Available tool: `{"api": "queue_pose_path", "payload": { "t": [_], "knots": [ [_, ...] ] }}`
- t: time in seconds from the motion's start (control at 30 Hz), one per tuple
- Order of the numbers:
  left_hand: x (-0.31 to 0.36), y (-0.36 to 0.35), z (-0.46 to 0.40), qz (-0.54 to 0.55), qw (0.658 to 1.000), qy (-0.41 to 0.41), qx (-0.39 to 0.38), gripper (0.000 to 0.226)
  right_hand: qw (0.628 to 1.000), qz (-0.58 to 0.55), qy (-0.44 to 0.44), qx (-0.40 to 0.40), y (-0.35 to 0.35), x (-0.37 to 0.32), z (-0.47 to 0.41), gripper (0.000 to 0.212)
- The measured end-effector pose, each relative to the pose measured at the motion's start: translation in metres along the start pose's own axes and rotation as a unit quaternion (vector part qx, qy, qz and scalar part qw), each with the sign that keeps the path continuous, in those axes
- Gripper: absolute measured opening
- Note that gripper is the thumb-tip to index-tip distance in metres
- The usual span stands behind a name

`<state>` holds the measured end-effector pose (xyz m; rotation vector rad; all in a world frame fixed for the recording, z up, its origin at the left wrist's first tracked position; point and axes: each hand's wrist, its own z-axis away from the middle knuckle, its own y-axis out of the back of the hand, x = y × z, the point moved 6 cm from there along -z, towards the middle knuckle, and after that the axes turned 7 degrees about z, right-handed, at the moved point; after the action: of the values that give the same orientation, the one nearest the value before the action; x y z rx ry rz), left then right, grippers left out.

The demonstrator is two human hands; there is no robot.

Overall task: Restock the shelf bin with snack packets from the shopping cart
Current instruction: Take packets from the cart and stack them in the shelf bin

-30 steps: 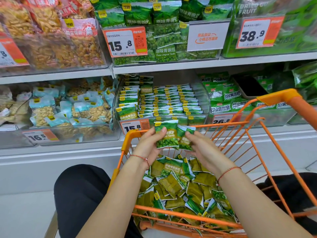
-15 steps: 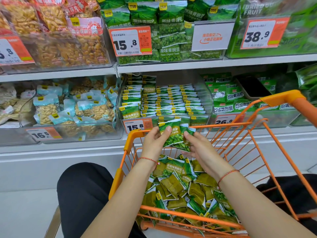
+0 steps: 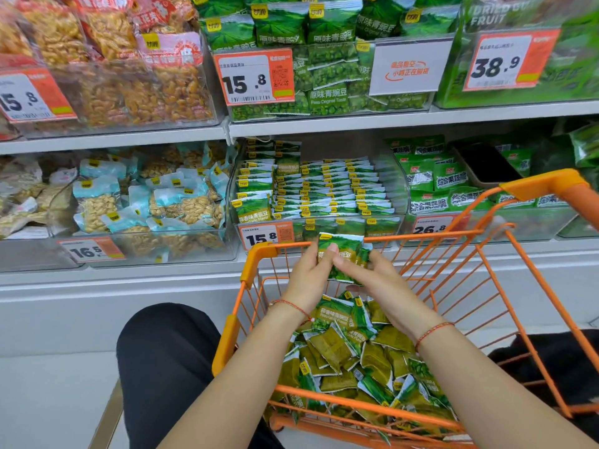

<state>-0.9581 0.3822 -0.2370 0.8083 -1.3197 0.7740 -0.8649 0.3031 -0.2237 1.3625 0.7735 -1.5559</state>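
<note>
Hands closer together than a second ago: both now clamp one small stack of green packets [image 3: 342, 259] squared up over the front rim of the orange cart [image 3: 259, 254]; before, the packets were fanned between the hands. Camera pose about the same.

Largest first. Shelving [image 3: 324, 124]: two tiers in view, clear bins on each. Target shelf bin [image 3: 319, 222] sits on the lower tier, directly beyond the cart, with a 15.8 price tag [image 3: 265, 236] on its front. It holds neat upright rows of the same green packets, too many to count, several rows across. Cart is just below and in front of the bin, with a loose pile of packets [image 3: 350, 358] inside, dozens, uncountable.

Left hand [image 3: 308, 280]: fingers curled round the stack's left edge, thumb on the front face. Right hand [image 3: 379, 280]: fingers curled on the right side and underneath. Stack looks like three or so packets; exact count cannot be told.

Risks, as I judge them: slick film packets could slide out of the stack during the lift to the bin, falling into the cart or onto the floor. Pushing them in could knock the tidy rows askew. The neighbouring bin [image 3: 431, 189] holds similar green packs, so misplacement is possible.

Counts: two hands, one cart, one held stack.
</note>
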Motion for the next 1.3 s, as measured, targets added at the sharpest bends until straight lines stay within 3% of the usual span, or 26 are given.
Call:
{"api": "queue_pose_path", "payload": {
  "t": [0.13,0.17,0.27,0.4,0.53,0.7,0.8,0.87,0.93,1.0,1.07,1.13,1.23,1.3],
  "knots": [
    [-0.003,-0.005,0.000,0.043,0.999,0.027,-0.017,0.066,0.999,0.027,0.008,-0.020,0.001,-0.003,0.001,0.021],
    [-0.002,-0.005,0.002,0.071,0.997,0.037,-0.019,0.066,0.999,0.032,0.016,-0.030,0.000,-0.004,0.000,0.019],
    [-0.001,-0.004,0.004,0.132,0.989,0.067,-0.018,0.070,0.998,0.039,0.039,-0.027,0.000,-0.004,-0.005,0.025],
    [0.005,-0.001,0.000,0.156,0.986,0.063,-0.012,0.080,0.997,0.022,0.064,-0.025,-0.002,-0.008,-0.010,0.055],
    [0.034,0.012,-0.017,0.151,0.987,0.046,0.004,0.081,0.993,0.074,0.087,-0.036,-0.007,-0.036,-0.032,0.022],
    [0.067,0.040,-0.046,0.124,0.992,-0.005,0.007,0.062,0.981,0.146,0.109,-0.073,-0.023,-0.080,-0.077,0.032],
    [0.076,0.059,-0.068,0.007,0.999,-0.043,0.022,0.056,0.983,0.135,0.099,-0.069,-0.027,-0.085,-0.112,0.031],
    [0.080,0.080,-0.082,-0.120,0.984,-0.127,0.043,0.051,0.987,0.125,0.084,-0.051,-0.024,-0.083,-0.137,0.048],
    [0.078,0.109,-0.095,-0.255,0.936,-0.216,0.114,0.049,0.989,0.127,0.073,-0.031,-0.018,-0.081,-0.163,0.078],
    [0.072,0.136,-0.102,-0.315,0.887,-0.271,0.202,0.043,0.988,0.142,0.062,-0.011,-0.014,-0.080,-0.186,0.111],
    [0.066,0.155,-0.107,-0.323,0.859,-0.304,0.254,0.035,0.985,0.166,0.039,0.003,-0.014,-0.078,-0.211,0.131],
    [0.057,0.164,-0.114,-0.317,0.858,-0.306,0.265,0.034,0.985,0.171,0.011,0.015,-0.018,-0.072,-0.236,0.140],
    [0.051,0.168,-0.126,-0.303,0.878,-0.274,0.251,0.040,0.985,0.172,-0.012,-0.008,-0.028,-0.058,-0.278,0.133],
    [0.052,0.167,-0.130,-0.300,0.882,-0.272,0.242,0.042,0.987,0.162,-0.014,-0.006,-0.036,-0.055,-0.299,0.149]
  ]
}}
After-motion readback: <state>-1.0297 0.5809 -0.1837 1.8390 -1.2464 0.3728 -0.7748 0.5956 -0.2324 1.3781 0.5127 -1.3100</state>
